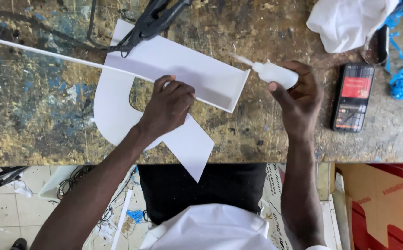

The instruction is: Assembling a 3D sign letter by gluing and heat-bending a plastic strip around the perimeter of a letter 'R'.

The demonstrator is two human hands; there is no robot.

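Left hand (pixel 168 107) pressing white letter cutout (pixel 113 109), right hand (pixel 296 95) gripping glue bottle (pixel 271 73).
Cutout flat on desk (pixel 34 102); left fingers curled on its upright white strip (pixel 187 69); nozzle near the strip's end.

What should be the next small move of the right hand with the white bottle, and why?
Probably bring the white bottle in the right hand left, until its nozzle reaches the upright strip's end. The nozzle already points there, apart from it, while the left hand presses the strip against the white cut-out sheet.
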